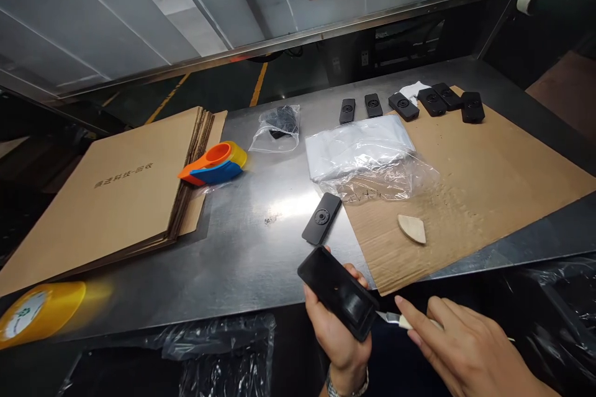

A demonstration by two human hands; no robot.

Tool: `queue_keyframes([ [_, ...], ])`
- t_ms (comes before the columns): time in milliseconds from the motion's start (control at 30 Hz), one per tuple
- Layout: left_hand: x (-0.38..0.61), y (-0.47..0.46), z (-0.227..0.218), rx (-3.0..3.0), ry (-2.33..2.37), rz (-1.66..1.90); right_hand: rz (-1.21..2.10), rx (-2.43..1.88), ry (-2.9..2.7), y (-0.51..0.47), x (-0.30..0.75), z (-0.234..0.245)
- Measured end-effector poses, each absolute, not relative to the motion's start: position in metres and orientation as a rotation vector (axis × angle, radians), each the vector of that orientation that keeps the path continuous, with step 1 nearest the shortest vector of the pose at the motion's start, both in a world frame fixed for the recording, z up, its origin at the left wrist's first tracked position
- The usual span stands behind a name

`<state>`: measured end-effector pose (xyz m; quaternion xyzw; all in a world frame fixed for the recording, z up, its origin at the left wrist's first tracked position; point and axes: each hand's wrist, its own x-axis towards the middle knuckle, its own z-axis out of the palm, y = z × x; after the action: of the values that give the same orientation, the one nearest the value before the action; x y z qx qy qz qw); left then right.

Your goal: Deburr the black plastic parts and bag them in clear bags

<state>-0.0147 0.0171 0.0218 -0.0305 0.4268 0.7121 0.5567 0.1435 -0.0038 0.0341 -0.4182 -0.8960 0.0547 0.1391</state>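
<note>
In front of the table's edge, my left hand (pixel 333 335) is closed around a black plastic housing (pixel 333 285), its hollow side turned up. My right hand (pixel 459 341) grips a small knife (pixel 390 317) with a pale handle; the blade tip is at the housing's lower right end. Just beyond the housing, a black part with a round button ring (pixel 322 217) lies on the metal table. A pale wedge-shaped piece (pixel 412 229) rests on a cardboard sheet (pixel 484 180).
Several similar black parts (pixel 432 101) lie along the back right. A clear bag of white sheets (pixel 363 142) sits mid-table, a small bag with something dark (pixel 279 124) behind. Flattened cartons (pixel 116 180), an orange-blue tape dispenser (pixel 214 164) and a yellow tape roll (pixel 41 313) are left.
</note>
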Motion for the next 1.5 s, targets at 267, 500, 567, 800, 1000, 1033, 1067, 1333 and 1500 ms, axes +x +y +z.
queue_keyframes([
  [267,-0.012,0.015,0.025,-0.055,1.035,1.691,0.087,-1.195,-2.623,-0.006,0.146,0.034],
  [500,-0.011,0.015,0.022,0.004,0.992,1.735,0.062,-1.206,-2.613,-0.005,0.146,0.033],
  [567,-0.011,0.014,0.022,0.021,0.985,1.726,0.035,-1.212,-2.606,-0.005,0.146,0.031],
  [800,-0.013,0.014,0.019,0.038,0.996,1.641,0.081,-1.205,-2.605,-0.002,0.148,0.027],
  [1000,-0.016,0.016,0.016,0.004,1.03,1.503,0.319,-1.198,-2.598,0.003,0.152,0.029],
  [1033,-0.016,0.016,0.016,-0.002,1.038,1.487,0.335,-1.211,-2.604,0.004,0.151,0.03],
  [1067,-0.015,0.016,0.016,-0.006,1.042,1.474,0.351,-1.218,-2.617,0.004,0.151,0.03],
  [1333,-0.015,0.016,0.015,-0.025,1.062,1.422,0.323,-1.246,-2.713,-0.003,0.152,0.02],
  [1500,-0.014,0.014,0.012,0.022,1.123,1.439,0.38,-1.325,-2.725,-0.006,0.152,0.013],
])
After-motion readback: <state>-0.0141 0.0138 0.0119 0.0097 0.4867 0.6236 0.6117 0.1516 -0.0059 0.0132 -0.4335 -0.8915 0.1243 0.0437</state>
